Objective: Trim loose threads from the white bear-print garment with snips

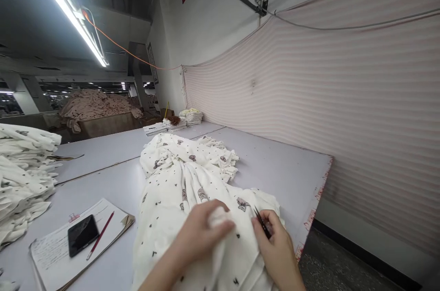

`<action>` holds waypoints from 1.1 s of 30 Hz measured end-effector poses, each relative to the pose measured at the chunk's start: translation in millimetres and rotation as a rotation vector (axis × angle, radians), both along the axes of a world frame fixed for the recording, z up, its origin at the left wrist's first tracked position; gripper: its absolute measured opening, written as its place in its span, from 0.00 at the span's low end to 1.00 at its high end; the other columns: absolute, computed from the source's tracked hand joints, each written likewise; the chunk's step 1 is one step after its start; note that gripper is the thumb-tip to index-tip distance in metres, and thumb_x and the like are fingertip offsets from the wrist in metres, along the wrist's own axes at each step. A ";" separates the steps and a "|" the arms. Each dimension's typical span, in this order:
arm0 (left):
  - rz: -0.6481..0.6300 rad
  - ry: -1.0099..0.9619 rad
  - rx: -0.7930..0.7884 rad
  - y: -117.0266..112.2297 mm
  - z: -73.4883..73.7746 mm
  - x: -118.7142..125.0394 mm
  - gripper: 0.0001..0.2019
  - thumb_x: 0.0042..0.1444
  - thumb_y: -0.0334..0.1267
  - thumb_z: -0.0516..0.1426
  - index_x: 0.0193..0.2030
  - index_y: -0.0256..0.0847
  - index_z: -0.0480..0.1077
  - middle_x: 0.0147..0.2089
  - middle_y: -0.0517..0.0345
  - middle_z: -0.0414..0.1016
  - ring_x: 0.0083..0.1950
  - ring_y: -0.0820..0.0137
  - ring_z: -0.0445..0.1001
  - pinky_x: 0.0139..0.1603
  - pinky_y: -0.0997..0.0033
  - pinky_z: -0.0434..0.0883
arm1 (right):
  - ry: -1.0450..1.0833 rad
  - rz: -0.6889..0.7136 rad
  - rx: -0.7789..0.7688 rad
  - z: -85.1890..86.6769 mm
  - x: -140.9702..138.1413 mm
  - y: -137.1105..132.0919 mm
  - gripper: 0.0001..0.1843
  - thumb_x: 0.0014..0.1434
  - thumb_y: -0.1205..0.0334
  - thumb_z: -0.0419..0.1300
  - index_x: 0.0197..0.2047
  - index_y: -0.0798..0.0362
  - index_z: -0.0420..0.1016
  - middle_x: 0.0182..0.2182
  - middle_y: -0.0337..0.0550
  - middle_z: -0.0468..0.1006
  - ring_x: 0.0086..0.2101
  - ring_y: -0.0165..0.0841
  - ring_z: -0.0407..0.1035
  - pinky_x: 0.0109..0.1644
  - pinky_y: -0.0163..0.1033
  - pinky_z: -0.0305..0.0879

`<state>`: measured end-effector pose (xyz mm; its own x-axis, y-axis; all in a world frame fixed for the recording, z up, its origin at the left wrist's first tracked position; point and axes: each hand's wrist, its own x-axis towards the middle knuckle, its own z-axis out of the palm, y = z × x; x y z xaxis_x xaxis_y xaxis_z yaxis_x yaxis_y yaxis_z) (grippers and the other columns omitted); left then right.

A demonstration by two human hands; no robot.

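Note:
A white garment printed with small animals and dark specks lies bunched along the table in front of me. My left hand is on its near part, with a fold of the cloth between thumb and curled fingers. To the right, my right hand is closed around a small black pointed tool, which looks like thread snips. Its narrow tip points up and left, just above the cloth. The palm hides the rest of the tool.
Left on the table lie a paper pad, a black phone and a red pencil. A white fabric pile stands at far left, folded stacks at the back. A striped cloth hangs along the right.

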<state>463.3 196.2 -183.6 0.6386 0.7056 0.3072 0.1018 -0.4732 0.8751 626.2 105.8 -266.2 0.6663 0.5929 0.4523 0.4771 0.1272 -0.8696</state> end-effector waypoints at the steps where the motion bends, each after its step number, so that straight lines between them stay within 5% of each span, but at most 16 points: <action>1: -0.030 0.154 0.137 -6.8 -4.3 13.0 0.10 0.46 0.41 0.64 0.37 0.45 0.76 0.38 0.56 0.76 0.42 0.59 0.72 0.44 0.66 0.65 | 0.072 0.062 0.063 1.9 -3.3 1.5 0.17 0.58 0.45 0.57 0.33 0.50 0.66 0.26 0.37 0.71 0.29 0.32 0.68 0.32 0.33 0.65; 3: -0.051 0.341 0.336 -13.1 -10.9 28.9 0.07 0.51 0.38 0.59 0.38 0.47 0.74 0.37 0.57 0.74 0.41 0.60 0.72 0.42 0.66 0.64 | 0.191 0.159 0.152 5.5 -7.2 0.8 0.17 0.58 0.45 0.58 0.33 0.51 0.66 0.27 0.37 0.72 0.32 0.32 0.69 0.35 0.32 0.65; 5: -0.050 0.337 0.355 -11.4 -13.6 30.2 0.07 0.56 0.34 0.52 0.35 0.45 0.72 0.35 0.57 0.70 0.38 0.63 0.71 0.40 0.67 0.63 | 0.247 0.184 0.183 6.9 -4.6 -4.9 0.17 0.58 0.45 0.58 0.33 0.51 0.66 0.28 0.38 0.73 0.34 0.32 0.70 0.37 0.31 0.66; 10: -0.019 0.202 0.168 -3.7 -13.3 7.2 0.16 0.63 0.46 0.46 0.31 0.43 0.70 0.54 0.51 0.65 0.51 0.61 0.68 0.44 0.68 0.64 | 0.229 0.018 0.125 -4.0 15.7 -23.6 0.18 0.57 0.45 0.59 0.43 0.49 0.72 0.39 0.44 0.77 0.38 0.34 0.72 0.39 0.31 0.68; 14: 0.120 -0.116 0.063 -5.9 -17.1 1.5 0.11 0.58 0.45 0.54 0.28 0.43 0.69 0.67 0.57 0.55 0.63 0.53 0.57 0.53 0.61 0.61 | 0.083 0.025 0.040 -10.5 14.3 -20.7 0.26 0.56 0.48 0.58 0.56 0.45 0.66 0.48 0.47 0.74 0.46 0.40 0.71 0.39 0.35 0.71; 16: 0.111 -0.359 -0.119 -4.5 -17.8 -2.4 0.10 0.53 0.42 0.58 0.25 0.43 0.65 0.58 0.57 0.68 0.61 0.55 0.60 0.55 0.60 0.60 | -0.035 -0.046 -0.034 -7.7 11.0 -15.0 0.25 0.56 0.51 0.57 0.58 0.42 0.64 0.48 0.45 0.75 0.45 0.41 0.73 0.35 0.36 0.71; 17: 0.074 -0.470 -0.224 -2.8 -17.2 -6.6 0.10 0.51 0.41 0.59 0.24 0.43 0.63 0.46 0.57 0.75 0.55 0.58 0.65 0.54 0.61 0.61 | -0.090 -0.078 -0.063 -5.1 10.3 -12.3 0.24 0.57 0.53 0.56 0.57 0.41 0.65 0.47 0.44 0.75 0.41 0.40 0.74 0.32 0.36 0.70; 19: -0.015 -0.584 -0.375 1.0 -14.2 -19.7 0.10 0.48 0.42 0.60 0.26 0.44 0.61 0.22 0.63 0.65 0.38 0.64 0.67 0.46 0.66 0.63 | -0.172 -0.099 -0.083 0.8 11.1 -8.5 0.19 0.58 0.56 0.54 0.54 0.41 0.67 0.43 0.43 0.75 0.32 0.35 0.74 0.26 0.34 0.66; 20: -0.041 -0.553 -0.378 2.2 -12.2 -27.8 0.10 0.48 0.44 0.59 0.27 0.45 0.62 0.18 0.65 0.58 0.31 0.67 0.63 0.41 0.69 0.63 | -0.201 -0.085 -0.081 3.6 12.1 -7.6 0.16 0.59 0.58 0.52 0.50 0.42 0.70 0.40 0.42 0.75 0.28 0.33 0.72 0.24 0.34 0.64; 22: -0.002 -0.346 -0.226 1.3 -8.4 -43.4 0.09 0.49 0.47 0.57 0.28 0.45 0.65 0.19 0.64 0.59 0.27 0.68 0.58 0.35 0.71 0.61 | -0.236 -0.019 -0.068 8.3 13.4 -7.4 0.11 0.60 0.60 0.50 0.43 0.45 0.72 0.34 0.40 0.72 0.24 0.30 0.68 0.23 0.33 0.61; 27: 0.250 0.344 0.335 -17.4 -7.4 -48.4 0.13 0.46 0.52 0.61 0.36 0.49 0.74 0.30 0.58 0.75 0.32 0.60 0.71 0.34 0.70 0.62 | -0.223 0.144 -0.003 13.7 1.5 -10.4 0.08 0.59 0.64 0.50 0.35 0.49 0.70 0.30 0.39 0.68 0.26 0.30 0.67 0.26 0.31 0.61; 30: 0.192 0.429 0.423 -25.6 -12.6 -28.1 0.26 0.37 0.53 0.68 0.43 0.48 0.70 0.34 0.58 0.77 0.36 0.59 0.74 0.35 0.70 0.65 | -0.238 0.174 0.055 14.1 -14.0 -10.0 0.07 0.58 0.65 0.52 0.33 0.50 0.70 0.29 0.37 0.67 0.27 0.29 0.66 0.28 0.31 0.61; 33: 0.073 0.349 0.492 -24.4 -22.4 -11.5 0.15 0.47 0.41 0.63 0.40 0.45 0.65 0.37 0.58 0.72 0.35 0.64 0.72 0.34 0.71 0.65 | -0.250 0.256 0.115 15.0 -28.5 -8.1 0.06 0.56 0.67 0.53 0.33 0.50 0.71 0.28 0.37 0.68 0.28 0.28 0.67 0.31 0.31 0.61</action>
